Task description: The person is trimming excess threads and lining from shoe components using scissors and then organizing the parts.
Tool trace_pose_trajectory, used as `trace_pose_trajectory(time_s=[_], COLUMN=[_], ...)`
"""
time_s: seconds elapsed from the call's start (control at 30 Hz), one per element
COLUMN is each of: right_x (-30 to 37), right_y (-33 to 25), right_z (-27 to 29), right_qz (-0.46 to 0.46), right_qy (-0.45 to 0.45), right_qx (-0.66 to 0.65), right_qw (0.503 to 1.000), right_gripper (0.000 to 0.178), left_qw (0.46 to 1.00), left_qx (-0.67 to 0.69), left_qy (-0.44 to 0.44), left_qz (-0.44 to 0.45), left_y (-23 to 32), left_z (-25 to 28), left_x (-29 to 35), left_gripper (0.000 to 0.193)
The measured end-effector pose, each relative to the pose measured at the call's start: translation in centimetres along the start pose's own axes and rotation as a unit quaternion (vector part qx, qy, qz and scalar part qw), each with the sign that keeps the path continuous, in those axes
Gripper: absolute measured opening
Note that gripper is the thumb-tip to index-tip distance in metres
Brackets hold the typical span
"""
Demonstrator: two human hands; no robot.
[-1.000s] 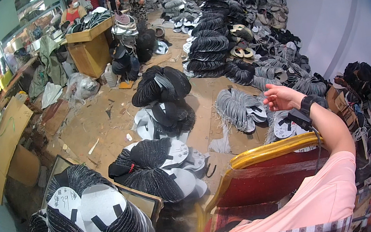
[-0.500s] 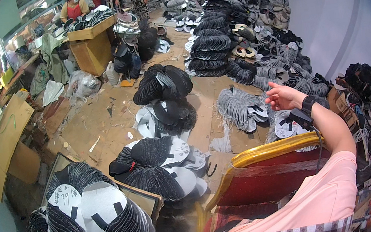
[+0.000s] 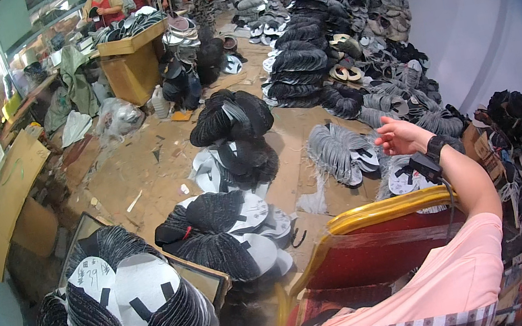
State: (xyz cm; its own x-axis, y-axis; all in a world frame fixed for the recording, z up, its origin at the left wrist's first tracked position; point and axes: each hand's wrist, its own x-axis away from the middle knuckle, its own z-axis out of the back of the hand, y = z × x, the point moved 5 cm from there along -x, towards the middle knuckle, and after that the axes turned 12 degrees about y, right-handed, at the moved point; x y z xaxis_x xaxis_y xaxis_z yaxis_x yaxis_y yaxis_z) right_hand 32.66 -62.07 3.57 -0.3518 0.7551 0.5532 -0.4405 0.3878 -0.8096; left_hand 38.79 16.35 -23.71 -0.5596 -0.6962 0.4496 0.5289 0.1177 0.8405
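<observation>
My right hand [image 3: 399,136] is stretched out at the right with loosely spread fingers and holds nothing. A black band [image 3: 435,146] circles its wrist, and a small dark device [image 3: 425,167] with a cable is on the forearm. Nearest the hand lies a bundle of grey layered shoe pieces [image 3: 337,151] on the floor. Below the forearm stands a red chair back [image 3: 381,246] with a yellow rim. My left hand is out of view.
Large black-and-white shoe-piece bundles [image 3: 137,303] fill the lower left, with more bundles [image 3: 218,237] mid-floor. Tall stacks [image 3: 296,56] line the right wall. Flattened cardboard [image 3: 132,162] covers the floor. A person in a red apron [image 3: 107,7] stands behind a wooden table [image 3: 133,74].
The person in the red apron has risen a little and now shows a dark piece in hand. My right arm keeps nearly the same pose; the view has shifted slightly.
</observation>
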Motion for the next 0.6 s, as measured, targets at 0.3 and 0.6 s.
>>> trace_pose_trajectory(time_s=[0.3,0.6], right_x=[-0.16,-0.16], right_y=[-0.07,-0.07], right_z=[-0.05,-0.04], right_qz=[0.002,0.009], right_qy=[-0.007,-0.007], right_qx=[-0.005,0.011], right_qw=[1.0,1.0], right_gripper=[0.08,0.08], left_qw=[1.0,1.0], left_qx=[-0.006,-0.004], left_qy=[0.008,0.01], left_qz=[0.013,0.013], left_y=[0.46,0.36], left_z=[-0.2,-0.17], left_x=[0.32,0.36], left_gripper=[0.035,0.037])
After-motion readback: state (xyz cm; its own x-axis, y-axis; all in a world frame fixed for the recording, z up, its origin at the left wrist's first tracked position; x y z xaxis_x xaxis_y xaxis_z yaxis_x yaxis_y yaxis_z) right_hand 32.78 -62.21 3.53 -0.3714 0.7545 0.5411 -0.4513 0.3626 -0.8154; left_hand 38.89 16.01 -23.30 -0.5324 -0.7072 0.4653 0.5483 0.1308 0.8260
